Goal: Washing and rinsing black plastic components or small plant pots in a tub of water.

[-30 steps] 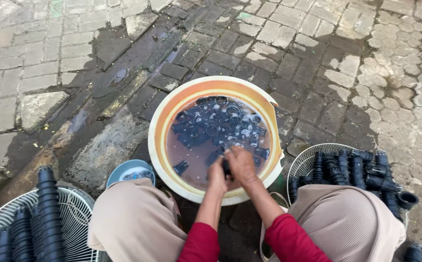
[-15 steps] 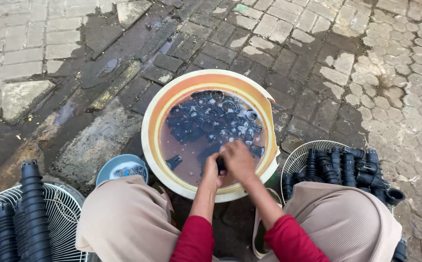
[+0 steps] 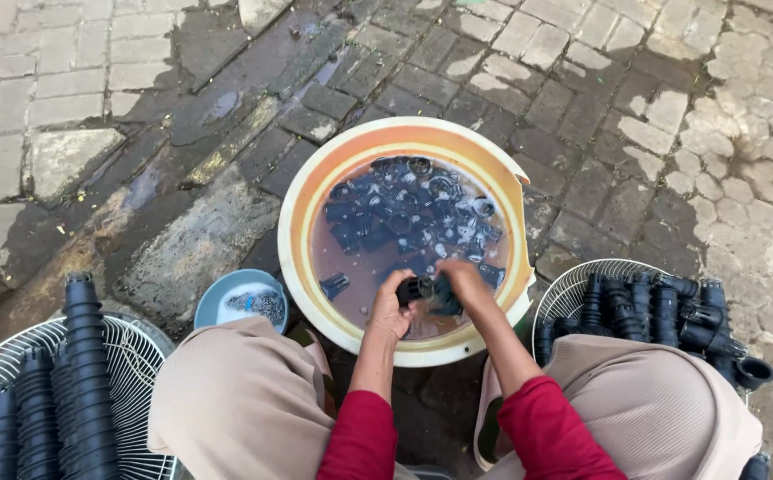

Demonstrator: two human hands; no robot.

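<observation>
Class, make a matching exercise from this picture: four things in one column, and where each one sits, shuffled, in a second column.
Things
1. small black pot
2. blue bowl
3. left wire rack
4. right wire rack

Places
A. beside the person's right knee, holding black pots lying on their sides
B. on the pavement next to the cream basin
C. held by both hands over the murky water
D. beside the person's left knee, holding tall stacks of black pots

Pairs: 1-C, 2-B, 3-D, 4-A

Before, the right hand [image 3: 459, 283] lay over the left hand [image 3: 393, 307]. Now the fingers have come apart, and 1 small black pot [image 3: 415, 289] shows between the fingertips of both hands.
</observation>
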